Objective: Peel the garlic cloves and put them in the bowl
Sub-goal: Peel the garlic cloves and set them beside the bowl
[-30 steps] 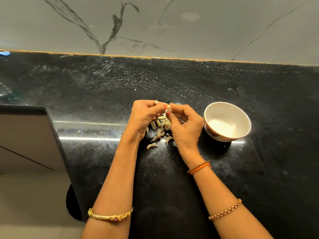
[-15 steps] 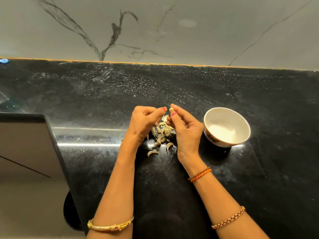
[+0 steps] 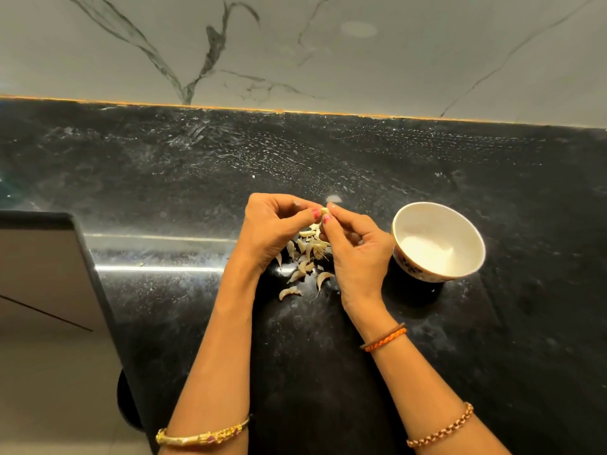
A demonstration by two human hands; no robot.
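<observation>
A small pale garlic clove (image 3: 324, 211) is pinched between the fingertips of my left hand (image 3: 274, 229) and my right hand (image 3: 356, 249), a little above the black counter. Below and between my hands lies a loose pile of several unpeeled garlic cloves (image 3: 307, 257), partly hidden by my fingers. A white bowl (image 3: 410, 221) with a dark flower pattern on its outside stands upright on the counter just right of my right hand. Nothing shows inside it but its white bottom.
The black stone counter (image 3: 164, 178) runs back to a grey marble wall (image 3: 328, 54). At the left the counter has a cut-out corner with a brown cabinet face (image 3: 39, 274) and pale floor below.
My hands parted briefly, the right one holding the clove alone, then came together again on it. The view has shifted slightly; the pile and the bowl stay where they were.
</observation>
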